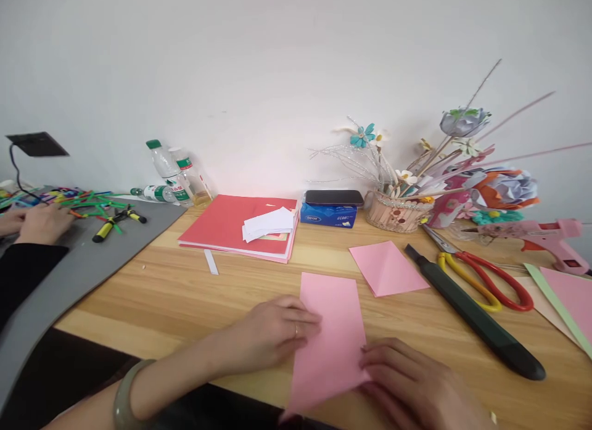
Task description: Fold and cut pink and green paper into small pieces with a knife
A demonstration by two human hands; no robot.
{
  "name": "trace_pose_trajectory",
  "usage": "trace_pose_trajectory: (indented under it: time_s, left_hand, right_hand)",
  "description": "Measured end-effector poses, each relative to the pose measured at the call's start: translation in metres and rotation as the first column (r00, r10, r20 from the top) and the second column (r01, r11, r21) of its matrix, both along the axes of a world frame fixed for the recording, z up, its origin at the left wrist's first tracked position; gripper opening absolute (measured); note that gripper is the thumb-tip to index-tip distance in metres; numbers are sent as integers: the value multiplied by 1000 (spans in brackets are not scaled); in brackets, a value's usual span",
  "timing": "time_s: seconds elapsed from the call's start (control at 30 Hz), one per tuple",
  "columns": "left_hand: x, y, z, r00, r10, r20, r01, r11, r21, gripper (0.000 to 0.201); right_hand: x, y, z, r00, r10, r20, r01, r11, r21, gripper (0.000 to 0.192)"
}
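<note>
A pink sheet of paper (330,319) lies in front of me on the wooden table, its near end running over the table's front edge. My left hand (282,331), with a ring on one finger, holds the sheet along its left side, fingertips on top. At the near right edge, my right hand (411,380) has its fingers closed around the sheet, where the paper lifts a little and blurs. Beyond it and to the right rests a second pink paper (387,269), folded to a pointed shape with a crease.
To the right lie a dark paper trimmer blade holder (476,319), scissors (490,282) and a pink glue gun (546,235). Behind stand a flower basket (393,213), a blue tissue pack (328,215) and red paper (222,220). At left, another person's hand (46,223) is near pliers (118,223).
</note>
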State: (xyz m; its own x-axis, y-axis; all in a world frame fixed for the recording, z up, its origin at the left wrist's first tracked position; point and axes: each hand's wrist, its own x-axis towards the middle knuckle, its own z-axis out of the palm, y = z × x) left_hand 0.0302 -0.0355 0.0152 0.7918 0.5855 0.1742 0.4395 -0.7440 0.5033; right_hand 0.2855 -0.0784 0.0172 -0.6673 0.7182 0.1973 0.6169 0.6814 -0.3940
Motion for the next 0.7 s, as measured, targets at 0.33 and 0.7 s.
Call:
trace_pose_trajectory:
  time_s: [0.33,0.7]
  left_hand:
    - [-4,-3,-3,913,337,228,-213,874,-437,78]
    - [10,5,8,946,324,-33,-324,929,-177,28]
  right_hand:
    - [-12,38,-17,895,-427,-128,382,883,-272,45]
    - [-16,33,-33,956,-268,-120,286,941,178,25]
